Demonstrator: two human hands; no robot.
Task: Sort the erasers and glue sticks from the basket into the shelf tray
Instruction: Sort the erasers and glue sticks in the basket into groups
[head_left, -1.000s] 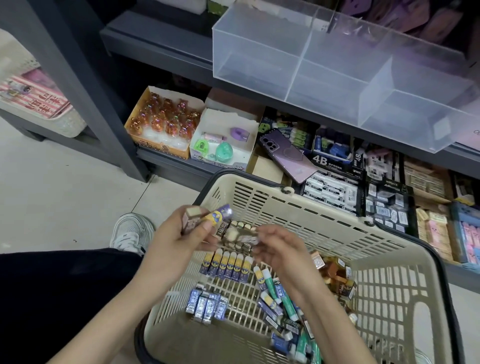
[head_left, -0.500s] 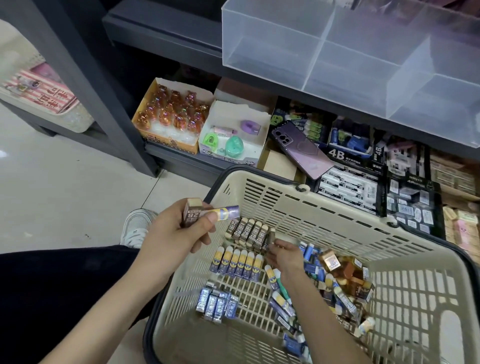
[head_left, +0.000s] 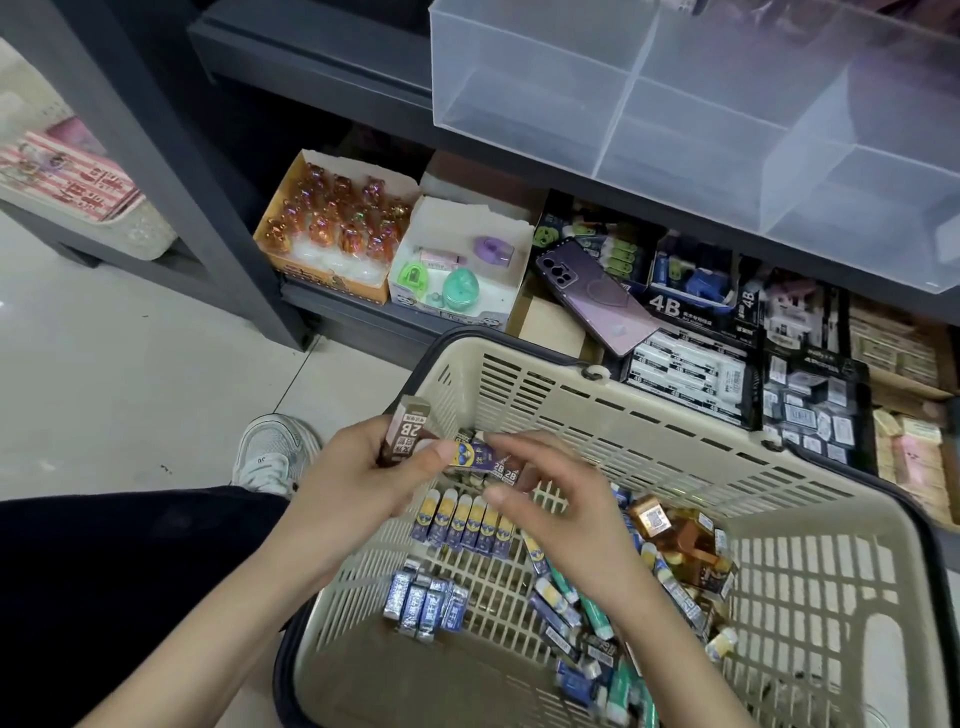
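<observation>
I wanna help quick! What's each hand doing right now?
Left hand: holding a brown 2B eraser and a purple glue stick.
Right hand: pinching more 2B erasers.

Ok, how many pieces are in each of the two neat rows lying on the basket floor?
Yellow-and-blue row: 6
Silver-blue row: 4
Total: 10
</observation>
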